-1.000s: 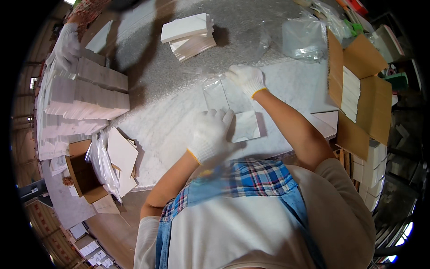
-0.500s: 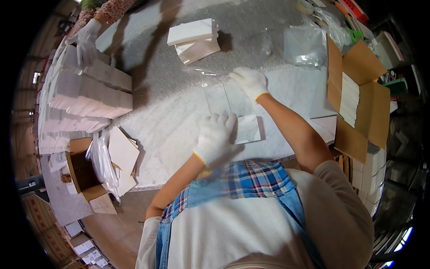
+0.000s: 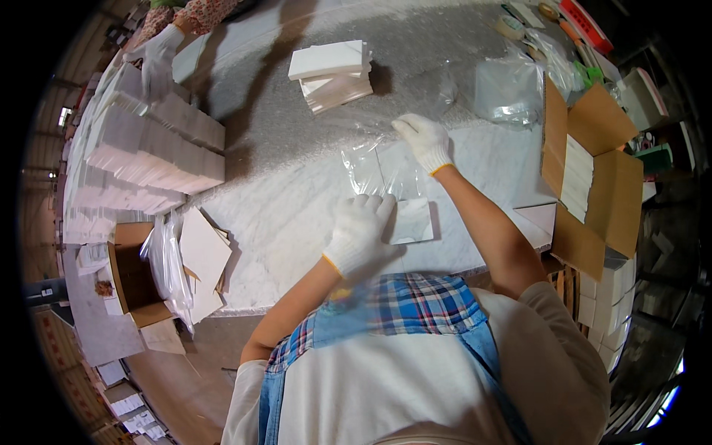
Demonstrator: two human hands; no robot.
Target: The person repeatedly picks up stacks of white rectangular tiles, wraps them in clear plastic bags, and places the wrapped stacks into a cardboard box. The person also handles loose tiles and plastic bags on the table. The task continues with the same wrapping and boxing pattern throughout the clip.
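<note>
White tile [image 3: 411, 221] is located right of the tall tile stack [image 3: 159, 141], well apart from it. The tile's left part is covered by the gloved left hand [image 3: 360, 230], laid flat, fingers extended. Clear film [image 3: 363, 170], also right of the stack, is pinched by the gloved right hand [image 3: 424, 142], fingers drawn narrow. The stack is touched by 1 co-worker's gloved hand [image 3: 157, 63]. Right of the stack, 1 short tile pile [image 3: 335, 73] and, farther, 1 open carton [image 3: 624, 200] are observed.

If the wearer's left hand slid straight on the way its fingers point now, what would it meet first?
The left hand would most likely meet the clear plastic film just ahead of it; whether they touch is hard to tell.
</note>
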